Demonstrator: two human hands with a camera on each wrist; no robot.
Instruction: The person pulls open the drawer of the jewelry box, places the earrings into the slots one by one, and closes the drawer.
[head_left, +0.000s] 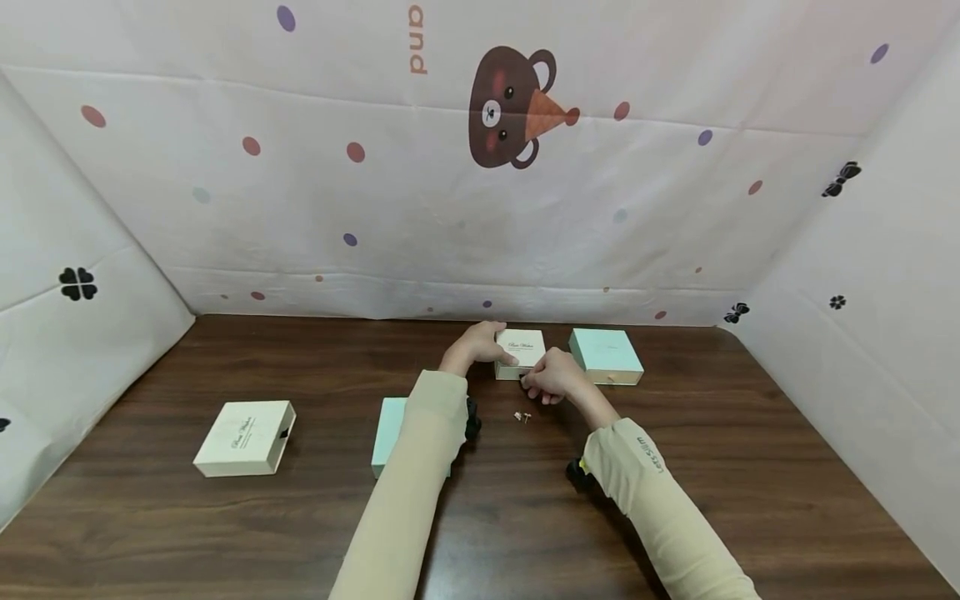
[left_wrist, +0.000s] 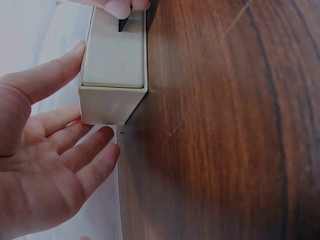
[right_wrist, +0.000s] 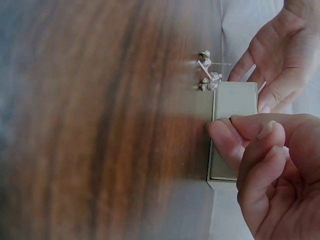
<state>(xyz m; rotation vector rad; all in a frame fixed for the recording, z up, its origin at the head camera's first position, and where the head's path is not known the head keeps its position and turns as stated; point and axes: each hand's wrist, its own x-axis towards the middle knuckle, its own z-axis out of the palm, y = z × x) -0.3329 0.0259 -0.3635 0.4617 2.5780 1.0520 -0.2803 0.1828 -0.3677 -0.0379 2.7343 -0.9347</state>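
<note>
A small white drawer box [head_left: 521,342] with script lettering on its lid stands at the back of the table. My left hand [head_left: 478,343] steadies it, thumb on the lid and fingers around its left side. At the front of the box, my right hand [head_left: 555,377] pinches the black ribbon tab [left_wrist: 124,23] between thumb and forefinger. The drawer front [left_wrist: 114,55] sits about level with the sleeve's edges. On the table before the box lies a pair of small, shiny stud earrings [head_left: 522,417], seen closer in the right wrist view as flower-like earrings [right_wrist: 209,74].
To the right of the white box is a mint-green box [head_left: 606,350]. Another mint-green box [head_left: 387,432] is partly covered by my left sleeve. A second white box [head_left: 246,437] lies at the left. A printed white cloth [head_left: 390,192] hangs behind the wooden table [head_left: 322,533].
</note>
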